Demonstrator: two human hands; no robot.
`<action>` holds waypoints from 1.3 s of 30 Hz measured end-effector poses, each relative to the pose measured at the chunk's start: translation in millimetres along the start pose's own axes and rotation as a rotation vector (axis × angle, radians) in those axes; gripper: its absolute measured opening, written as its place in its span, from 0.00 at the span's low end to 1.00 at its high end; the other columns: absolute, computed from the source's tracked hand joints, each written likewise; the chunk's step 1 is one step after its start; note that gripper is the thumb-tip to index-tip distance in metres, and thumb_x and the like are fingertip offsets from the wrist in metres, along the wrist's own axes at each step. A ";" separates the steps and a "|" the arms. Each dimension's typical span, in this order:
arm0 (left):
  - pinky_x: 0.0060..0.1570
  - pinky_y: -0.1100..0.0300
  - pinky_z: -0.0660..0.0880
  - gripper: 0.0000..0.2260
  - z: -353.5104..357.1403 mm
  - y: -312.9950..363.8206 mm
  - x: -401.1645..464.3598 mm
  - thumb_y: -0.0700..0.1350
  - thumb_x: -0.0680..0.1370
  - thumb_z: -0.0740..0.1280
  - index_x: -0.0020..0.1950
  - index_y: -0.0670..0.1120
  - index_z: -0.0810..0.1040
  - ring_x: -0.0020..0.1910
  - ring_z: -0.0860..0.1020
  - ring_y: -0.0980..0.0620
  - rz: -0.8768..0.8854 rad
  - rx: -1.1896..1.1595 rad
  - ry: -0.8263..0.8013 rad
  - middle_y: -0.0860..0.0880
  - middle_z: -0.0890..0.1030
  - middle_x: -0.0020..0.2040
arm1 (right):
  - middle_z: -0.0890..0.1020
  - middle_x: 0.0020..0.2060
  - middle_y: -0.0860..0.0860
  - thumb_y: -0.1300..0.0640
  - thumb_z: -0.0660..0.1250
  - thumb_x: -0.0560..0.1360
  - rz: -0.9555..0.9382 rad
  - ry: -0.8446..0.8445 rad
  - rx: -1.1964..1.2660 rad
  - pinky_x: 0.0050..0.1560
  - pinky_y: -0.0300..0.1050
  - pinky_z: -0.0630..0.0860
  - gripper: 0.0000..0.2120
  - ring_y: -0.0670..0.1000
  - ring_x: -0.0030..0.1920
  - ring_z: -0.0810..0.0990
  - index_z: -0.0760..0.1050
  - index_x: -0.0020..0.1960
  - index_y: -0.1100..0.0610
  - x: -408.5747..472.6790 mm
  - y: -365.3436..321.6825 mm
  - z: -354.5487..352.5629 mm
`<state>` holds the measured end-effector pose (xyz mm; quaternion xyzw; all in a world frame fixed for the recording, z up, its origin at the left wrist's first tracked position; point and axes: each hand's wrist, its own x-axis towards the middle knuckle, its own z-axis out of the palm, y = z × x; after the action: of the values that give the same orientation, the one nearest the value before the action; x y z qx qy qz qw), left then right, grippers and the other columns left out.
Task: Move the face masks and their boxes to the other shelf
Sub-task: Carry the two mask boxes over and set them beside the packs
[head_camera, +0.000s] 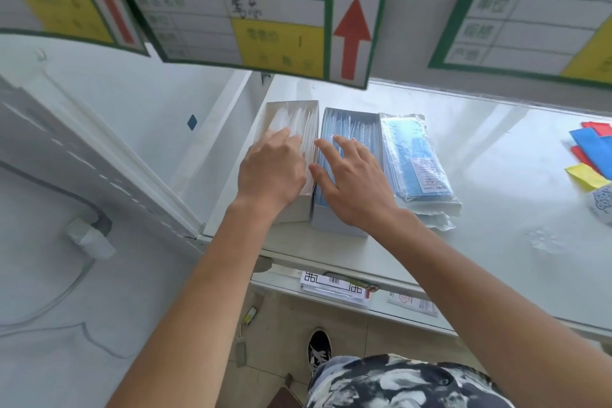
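Two open boxes stand side by side on the white shelf. The left box holds white wrapped masks, the right box holds blue wrapped masks. My left hand lies over the white box with fingers extended onto its masks. My right hand rests with spread fingers on the blue masks. To the right of the boxes lies a stack of clear packs of blue masks, untouched.
Green price labels with red arrows hang from the shelf above. Coloured packets lie at the shelf's far right. A lower shelf holds papers. A white side panel closes the left.
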<state>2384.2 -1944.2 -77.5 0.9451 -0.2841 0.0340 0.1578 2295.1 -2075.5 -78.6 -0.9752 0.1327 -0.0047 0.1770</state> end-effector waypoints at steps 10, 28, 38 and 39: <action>0.71 0.45 0.65 0.16 -6.1 17.2 4.4 0.47 0.83 0.60 0.68 0.45 0.78 0.73 0.69 0.38 -0.013 0.114 0.052 0.40 0.71 0.75 | 0.61 0.79 0.55 0.41 0.47 0.85 0.016 -0.003 -0.023 0.79 0.57 0.55 0.25 0.60 0.80 0.55 0.56 0.81 0.44 -0.9 -1.8 1.6; 0.63 0.51 0.77 0.16 -9.7 -18.8 18.5 0.30 0.75 0.66 0.61 0.38 0.82 0.61 0.80 0.44 0.270 -0.164 -0.191 0.45 0.81 0.63 | 0.59 0.80 0.60 0.41 0.47 0.84 0.119 0.039 -0.158 0.81 0.58 0.41 0.31 0.62 0.81 0.50 0.61 0.78 0.61 -25.7 19.4 -2.8; 0.72 0.47 0.65 0.16 -3.7 21.4 3.9 0.47 0.82 0.66 0.70 0.49 0.79 0.67 0.76 0.46 0.434 -0.098 -0.065 0.49 0.81 0.65 | 0.67 0.78 0.50 0.55 0.55 0.79 0.018 0.106 0.063 0.77 0.62 0.31 0.27 0.57 0.81 0.54 0.64 0.78 0.54 -18.0 32.4 -6.7; 0.72 0.48 0.63 0.16 -2.8 23.7 5.1 0.49 0.82 0.66 0.69 0.49 0.80 0.67 0.76 0.46 0.427 -0.068 -0.087 0.50 0.81 0.65 | 0.70 0.76 0.51 0.57 0.60 0.78 0.019 0.149 0.043 0.79 0.63 0.35 0.26 0.58 0.80 0.58 0.68 0.76 0.55 -18.7 35.9 -8.6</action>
<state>2375.5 -1964.8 -67.4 0.8582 -0.4854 0.0164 0.1664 2267.4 -2105.9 -82.2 -0.9668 0.1547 -0.0785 0.1876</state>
